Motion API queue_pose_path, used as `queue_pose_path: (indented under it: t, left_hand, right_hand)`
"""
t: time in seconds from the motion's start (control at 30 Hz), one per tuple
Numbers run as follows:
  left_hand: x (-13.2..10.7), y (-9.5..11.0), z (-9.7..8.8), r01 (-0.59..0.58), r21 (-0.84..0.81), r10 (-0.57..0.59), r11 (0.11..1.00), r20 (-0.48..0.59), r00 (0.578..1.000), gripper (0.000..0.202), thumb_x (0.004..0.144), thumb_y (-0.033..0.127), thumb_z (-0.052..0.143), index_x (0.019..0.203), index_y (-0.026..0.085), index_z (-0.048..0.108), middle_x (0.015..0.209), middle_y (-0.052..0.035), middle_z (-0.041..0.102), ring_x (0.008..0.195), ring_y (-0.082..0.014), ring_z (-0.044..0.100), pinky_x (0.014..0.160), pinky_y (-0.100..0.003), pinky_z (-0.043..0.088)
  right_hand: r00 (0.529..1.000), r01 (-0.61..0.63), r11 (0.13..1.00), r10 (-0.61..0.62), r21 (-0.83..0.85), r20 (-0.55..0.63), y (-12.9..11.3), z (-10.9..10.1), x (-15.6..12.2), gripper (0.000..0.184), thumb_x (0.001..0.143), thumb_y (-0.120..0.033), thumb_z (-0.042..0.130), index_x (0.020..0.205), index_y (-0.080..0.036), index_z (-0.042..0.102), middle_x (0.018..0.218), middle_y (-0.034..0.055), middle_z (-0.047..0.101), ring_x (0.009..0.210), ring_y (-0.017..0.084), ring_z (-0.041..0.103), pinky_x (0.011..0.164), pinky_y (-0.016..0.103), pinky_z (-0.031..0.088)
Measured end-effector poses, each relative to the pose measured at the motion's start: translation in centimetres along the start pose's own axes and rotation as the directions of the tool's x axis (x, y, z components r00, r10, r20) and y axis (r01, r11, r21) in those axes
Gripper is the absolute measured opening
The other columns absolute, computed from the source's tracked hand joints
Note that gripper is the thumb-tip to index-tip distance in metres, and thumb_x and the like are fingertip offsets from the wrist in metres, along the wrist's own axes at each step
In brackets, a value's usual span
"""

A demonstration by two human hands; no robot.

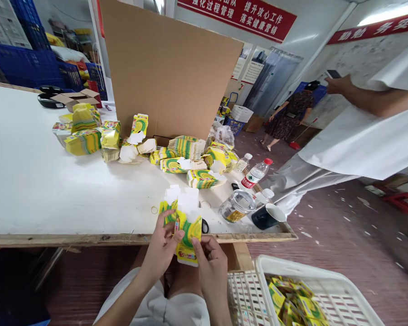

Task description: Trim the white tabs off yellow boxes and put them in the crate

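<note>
Over the table's front edge, a flat yellow and green printed carton (190, 226) with white flaps at its top is held between both hands. My left hand (161, 246) pinches it along the left side, thumb in front. My right hand (213, 260) grips its lower right edge between thumb and fingers. Part of the carton's left panel is folded and partly covered by my left fingers. Just behind the carton, a black scissors handle (205, 226) shows on the table, the rest hidden. Rubber bands (154, 209) lie beside it.
Bundled flat cartons (187, 148) line the white table (37, 181) before a tall cardboard sheet (166, 68). At right stand a clear jar (237, 206), a dark mug (268, 216) and bottles (256, 173). A white basket (347, 283) holds yellow packs. A person in white (353, 131) stands at right.
</note>
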State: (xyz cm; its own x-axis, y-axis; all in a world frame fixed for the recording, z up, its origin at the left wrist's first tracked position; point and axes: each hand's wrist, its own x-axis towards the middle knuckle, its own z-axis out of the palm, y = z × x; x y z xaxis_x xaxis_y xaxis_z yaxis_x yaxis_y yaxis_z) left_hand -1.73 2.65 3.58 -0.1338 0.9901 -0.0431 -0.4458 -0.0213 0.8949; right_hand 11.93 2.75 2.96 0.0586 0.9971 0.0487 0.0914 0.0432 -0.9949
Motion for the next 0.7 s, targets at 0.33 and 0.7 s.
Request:
queue_pose_path:
  t: [0.33,0.7]
  left_hand:
    - [-0.8,1.5,-1.0,0.015,0.143,-0.061,0.99,0.325,0.944,0.05,0.09,0.038,0.065,0.136,0.024,0.048,0.118,-0.011,0.071,0.104,-0.0252,0.067,0.088,-0.033,0.052]
    - [-1.2,1.0,-0.9,0.129,0.104,-0.161,0.986,0.403,0.901,0.064,0.086,0.037,0.071,0.143,0.027,0.042,0.123,-0.0113,0.071,0.105,-0.0255,0.069,0.091,-0.035,0.053]
  right_hand:
    - [0.964,0.133,0.99,-0.139,0.042,0.227,-1.8,-2.9,1.6,0.039,0.091,-0.038,0.064,0.126,-0.023,0.058,0.104,0.0073,0.07,0.084,0.019,0.065,0.074,0.028,0.054]
    - [0.975,0.209,0.977,-0.212,0.039,0.066,-2.4,-3.4,2.2,0.029,0.088,-0.038,0.068,0.114,-0.025,0.063,0.09,0.0045,0.074,0.08,0.02,0.069,0.073,0.03,0.055]
